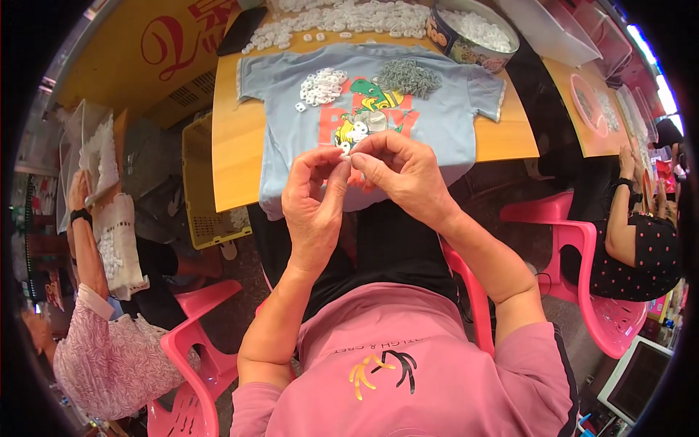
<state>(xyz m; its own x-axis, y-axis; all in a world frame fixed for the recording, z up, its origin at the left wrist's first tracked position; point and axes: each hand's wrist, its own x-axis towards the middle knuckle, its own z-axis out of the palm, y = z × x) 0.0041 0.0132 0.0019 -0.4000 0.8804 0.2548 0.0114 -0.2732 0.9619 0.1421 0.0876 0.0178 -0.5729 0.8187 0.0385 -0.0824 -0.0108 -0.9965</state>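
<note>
Above the near edge of a grey-blue T-shirt (291, 146), my two hands meet at the fingertips. My left hand (313, 193) is closed in a pinch on a small white plastic piece (345, 148) with holes in it. The fingers of my right hand (408, 175) are pinched together right against that piece; whatever they grip is too small to make out. Just beyond the fingertips, a few similar white pieces (358, 131) lie on the shirt's cartoon print. Farther off on the shirt are a heap of white pieces (322, 87) and a heap of small grey parts (408, 78).
The shirt covers much of a wooden table (233, 160). Many white pieces (349, 20) and a round tin (473, 33) filled with them stand at the back. A yellow crate (207, 182) is below left. Co-workers sit on pink chairs (575, 247) at both sides.
</note>
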